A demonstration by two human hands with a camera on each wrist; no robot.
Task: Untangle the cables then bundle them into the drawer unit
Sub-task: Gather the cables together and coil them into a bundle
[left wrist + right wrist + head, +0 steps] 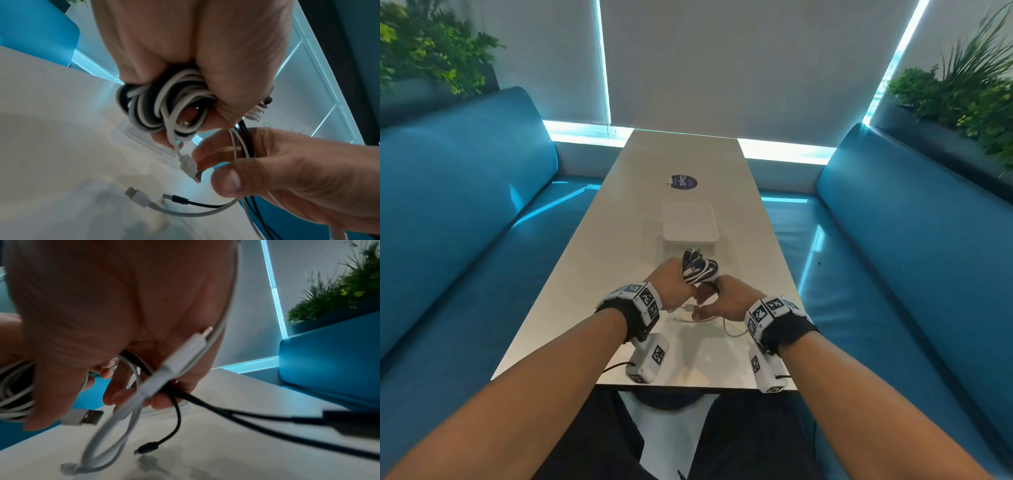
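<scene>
Hands meeting over a pale table between two blue benches, seen from the head camera. Left hand clenched round a coil of black and white cables, plug ends sticking up out of the fist. Right hand just beside it, fingers curled round loose strands trailing from the coil onto the tabletop. White drawer unit just beyond the hands, near the middle of the table, with a round dark sticker farther back. Leafy plants behind both benches.

From the left wrist: left hand gripping the wound coil tightly, fingertips wrapped underneath. Right hand below it, thumb and fingers closed on several white and black strands. White USB plug hanging off the coil, close to the right thumb; touching or not, hard to tell. White connector and black connector lying side by side on the table.

From the right wrist: right hand curled round a mix of strands, a white plug lying across the fingers. Silver-tipped USB plug just under the thumb. Black cable ends drooping to the table, heavily blurred at right.
</scene>
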